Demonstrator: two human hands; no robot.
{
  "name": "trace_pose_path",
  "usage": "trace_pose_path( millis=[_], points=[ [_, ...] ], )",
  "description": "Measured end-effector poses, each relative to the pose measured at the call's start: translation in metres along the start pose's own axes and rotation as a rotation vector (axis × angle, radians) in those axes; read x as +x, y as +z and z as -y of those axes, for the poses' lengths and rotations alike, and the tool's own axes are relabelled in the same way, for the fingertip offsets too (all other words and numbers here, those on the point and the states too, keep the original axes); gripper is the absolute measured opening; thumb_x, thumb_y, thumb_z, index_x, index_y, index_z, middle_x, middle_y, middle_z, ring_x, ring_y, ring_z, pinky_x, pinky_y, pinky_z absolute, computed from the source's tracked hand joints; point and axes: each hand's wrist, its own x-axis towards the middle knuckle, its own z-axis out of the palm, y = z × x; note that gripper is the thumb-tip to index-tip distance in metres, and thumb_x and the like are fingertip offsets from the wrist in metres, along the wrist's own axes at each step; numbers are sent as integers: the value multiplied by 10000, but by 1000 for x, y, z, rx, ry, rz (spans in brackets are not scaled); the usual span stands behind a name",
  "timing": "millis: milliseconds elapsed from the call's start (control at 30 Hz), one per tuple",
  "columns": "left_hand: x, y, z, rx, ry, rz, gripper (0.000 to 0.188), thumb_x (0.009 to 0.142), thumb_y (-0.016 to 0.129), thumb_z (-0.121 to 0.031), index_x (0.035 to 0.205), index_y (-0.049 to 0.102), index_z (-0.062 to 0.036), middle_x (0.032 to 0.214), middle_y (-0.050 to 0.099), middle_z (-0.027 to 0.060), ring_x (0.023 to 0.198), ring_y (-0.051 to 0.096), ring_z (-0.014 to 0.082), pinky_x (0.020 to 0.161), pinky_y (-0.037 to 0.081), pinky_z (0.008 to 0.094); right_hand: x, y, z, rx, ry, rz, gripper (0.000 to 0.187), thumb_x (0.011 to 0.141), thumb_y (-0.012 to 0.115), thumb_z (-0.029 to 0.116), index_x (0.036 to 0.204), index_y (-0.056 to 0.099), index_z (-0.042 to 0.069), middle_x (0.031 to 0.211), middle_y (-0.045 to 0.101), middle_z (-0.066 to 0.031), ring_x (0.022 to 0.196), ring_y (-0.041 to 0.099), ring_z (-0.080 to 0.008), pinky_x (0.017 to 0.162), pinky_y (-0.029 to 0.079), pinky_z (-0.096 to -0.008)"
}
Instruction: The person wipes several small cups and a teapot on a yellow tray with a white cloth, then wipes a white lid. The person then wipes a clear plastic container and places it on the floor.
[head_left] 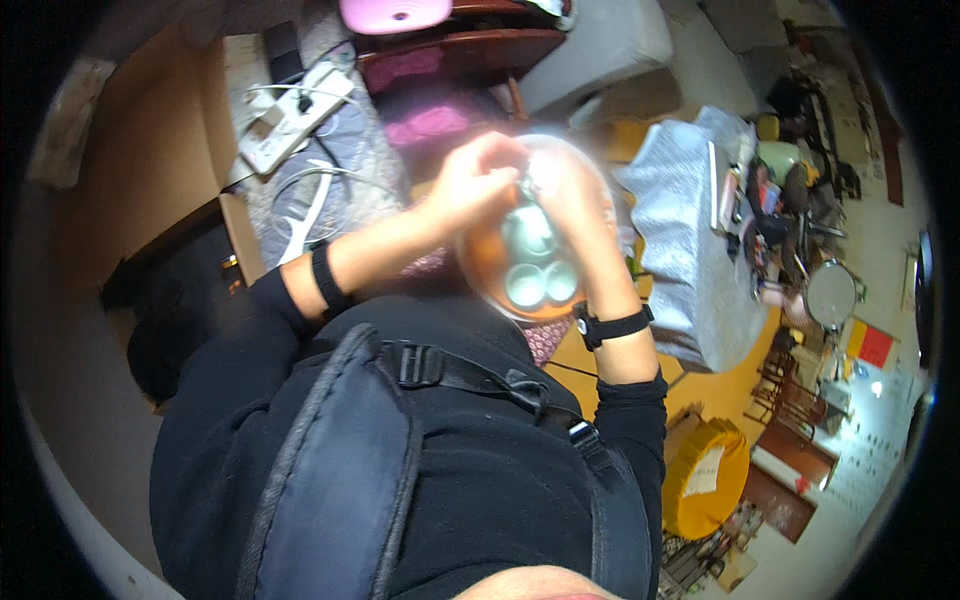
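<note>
A round orange tray or basin with a pale rim [482, 272] sits in front of my body. Several pale green round cups [525, 287] are in it, two side by side at the near end. At its far left edge is my left hand [478, 180], fingers curled and thumb pressed in. My right hand [566, 192] reaches over the far right part, its fingers washed out by glare. Between the two hands is a small greyish thing [528, 187], too blurred to name. Both wrists wear black bands.
On the left, a white power strip [297, 120], cables and a white comb [305, 208] lie on a patterned cloth beside a cardboard box [165, 130]. To the right stands a table with a silvery-blue cloth [680, 250]. A yellow-covered round stool [708, 475] is lower right.
</note>
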Motion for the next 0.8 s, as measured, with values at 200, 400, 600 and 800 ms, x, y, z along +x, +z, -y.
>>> trace_pose_path(
  millis=[200, 400, 600, 800],
  points=[
    [2, 1, 5, 9, 4, 37, 265, 872, 582, -76, 1133, 589, -32, 1061, 612, 55, 982, 581, 122, 894, 466, 281, 4, 9, -9, -50, 76, -18, 256, 831, 617, 178, 1064, 597, 75, 1046, 665, -194, 951, 649, -371, 833, 510, -464],
    [2, 10, -2, 413, 302, 65, 422, 893, 645, -206, 1263, 539, -35, 1154, 531, 75, 960, 565, 144, 846, 467, 272, -6, -17, 10, 110, -67, -264, 133, 820, 597, 127, 919, 636, 46, 855, 648, -128, 804, 652, -297, 746, 526, -391],
    [9, 4, -3, 348, 165, 78, 395, 927, 586, -155, 1297, 509, -41, 1088, 599, 63, 929, 573, 116, 787, 495, 267, -11, -31, 14, 30, 208, -240, 210, 854, 593, 259, 950, 582, 71, 828, 675, -188, 783, 664, -383, 684, 521, -483],
    [21, -33, -2, 524, 32, 26, 227, 879, 621, -130, 1074, 610, -13, 922, 633, 37, 793, 590, 111, 712, 505, 272, -10, -22, -9, -247, 234, -57, 232, 853, 602, 289, 998, 598, 108, 865, 682, -189, 830, 665, -392, 726, 531, -482]
  ],
)
